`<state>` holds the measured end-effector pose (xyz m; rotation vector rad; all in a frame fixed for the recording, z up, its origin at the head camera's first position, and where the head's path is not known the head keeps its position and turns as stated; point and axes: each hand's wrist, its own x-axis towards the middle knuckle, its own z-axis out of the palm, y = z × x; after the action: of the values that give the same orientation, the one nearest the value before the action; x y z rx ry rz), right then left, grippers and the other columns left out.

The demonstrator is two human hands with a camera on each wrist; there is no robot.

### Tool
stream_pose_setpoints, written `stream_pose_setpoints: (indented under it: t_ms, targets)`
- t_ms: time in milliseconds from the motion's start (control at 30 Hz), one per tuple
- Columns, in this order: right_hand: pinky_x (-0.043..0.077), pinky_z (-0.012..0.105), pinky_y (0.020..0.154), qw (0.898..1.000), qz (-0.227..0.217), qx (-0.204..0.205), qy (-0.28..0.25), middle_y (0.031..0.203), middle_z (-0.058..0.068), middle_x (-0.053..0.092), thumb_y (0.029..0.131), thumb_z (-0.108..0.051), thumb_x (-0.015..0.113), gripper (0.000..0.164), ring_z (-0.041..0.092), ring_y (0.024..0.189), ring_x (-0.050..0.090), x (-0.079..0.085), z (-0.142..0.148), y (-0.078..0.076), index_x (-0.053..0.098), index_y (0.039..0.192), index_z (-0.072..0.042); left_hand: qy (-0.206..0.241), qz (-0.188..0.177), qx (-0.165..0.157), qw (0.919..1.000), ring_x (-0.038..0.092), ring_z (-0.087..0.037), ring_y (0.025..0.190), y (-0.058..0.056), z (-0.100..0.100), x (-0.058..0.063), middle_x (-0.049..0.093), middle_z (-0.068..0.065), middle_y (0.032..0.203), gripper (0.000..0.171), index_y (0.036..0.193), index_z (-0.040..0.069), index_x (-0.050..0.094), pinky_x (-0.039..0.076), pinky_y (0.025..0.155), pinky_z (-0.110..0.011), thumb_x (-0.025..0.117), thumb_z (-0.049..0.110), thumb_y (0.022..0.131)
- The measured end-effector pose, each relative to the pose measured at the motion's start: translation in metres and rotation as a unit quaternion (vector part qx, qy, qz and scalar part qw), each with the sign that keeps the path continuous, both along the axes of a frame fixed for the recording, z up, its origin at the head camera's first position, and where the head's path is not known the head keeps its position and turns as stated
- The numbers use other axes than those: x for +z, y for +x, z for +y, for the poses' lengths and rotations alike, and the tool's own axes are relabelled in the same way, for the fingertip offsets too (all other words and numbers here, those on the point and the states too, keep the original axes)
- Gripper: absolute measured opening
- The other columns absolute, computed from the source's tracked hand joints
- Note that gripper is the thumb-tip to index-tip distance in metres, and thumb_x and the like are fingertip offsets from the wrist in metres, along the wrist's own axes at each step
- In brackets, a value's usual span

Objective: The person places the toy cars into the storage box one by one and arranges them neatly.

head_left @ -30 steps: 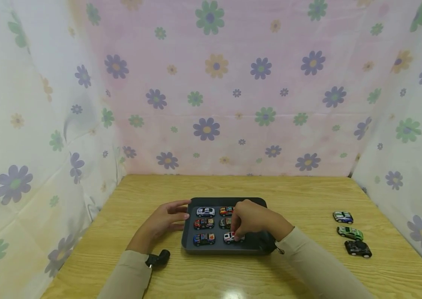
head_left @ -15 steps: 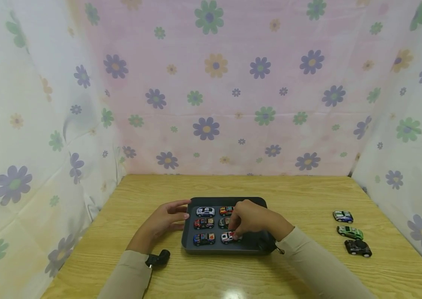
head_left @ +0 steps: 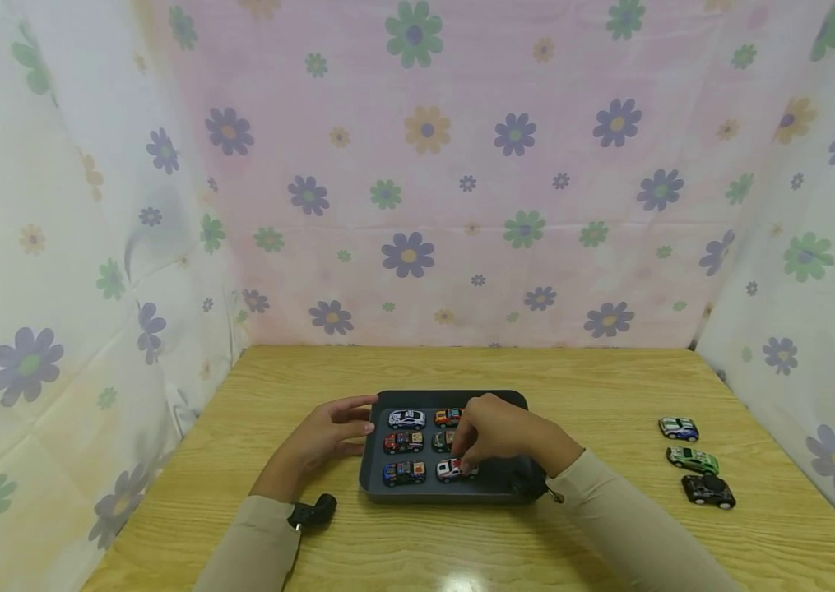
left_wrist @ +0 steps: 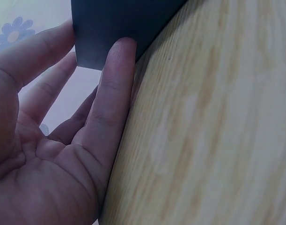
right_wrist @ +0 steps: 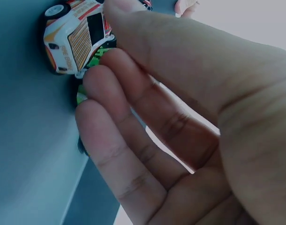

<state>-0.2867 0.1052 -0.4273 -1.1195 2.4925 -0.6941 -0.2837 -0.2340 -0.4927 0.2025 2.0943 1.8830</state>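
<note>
The right hand (head_left: 504, 431) pinches the right end of a white-and-red toy car (head_left: 451, 469) between thumb and fingers, inside a dark tray (head_left: 454, 497), right of a blue car (head_left: 404, 474). The left hand (head_left: 319, 433), fingers apart, touches the tray's left wall.

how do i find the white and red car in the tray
On the wooden table, find the dark tray. In its row nearest the camera, look right of the blue car. The one you want is the white-and-red car, set apart by the right hand touching it.
</note>
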Motion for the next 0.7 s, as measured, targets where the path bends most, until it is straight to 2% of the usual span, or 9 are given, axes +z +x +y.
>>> stream_pose_setpoints:
  t_ms: [400, 700]
  targets:
    - [0.06, 0.021, 0.074, 0.999, 0.018, 0.009, -0.044, 0.1, -0.003, 0.078, 0.088, -0.017, 0.084, 0.016, 0.0, 0.083, 0.07, 0.019, 0.027, 0.0, 0.083, 0.103, -0.012, -0.003, -0.004, 0.005, 1.0, 0.066, -0.029, 0.122, 0.0, 0.0, 0.0, 0.05, -0.021, 0.154, 0.064, 0.154, 0.018, 0.051, 0.062, 0.093, -0.044, 0.076, 0.017, 0.095]
    - [0.061, 0.023, 0.076, 0.997, 0.032, -0.028, -0.062, 0.107, 0.005, 0.077, 0.089, -0.024, 0.083, 0.02, 0.006, 0.089, 0.072, 0.035, 0.074, 0.004, 0.081, 0.109, -0.02, -0.003, -0.005, 0.013, 0.9999, 0.067, -0.029, 0.119, 0.001, 0.002, 0.0, 0.052, -0.021, 0.152, 0.062, 0.152, 0.018, 0.054, 0.063, 0.092, -0.044, 0.076, 0.015, 0.095]
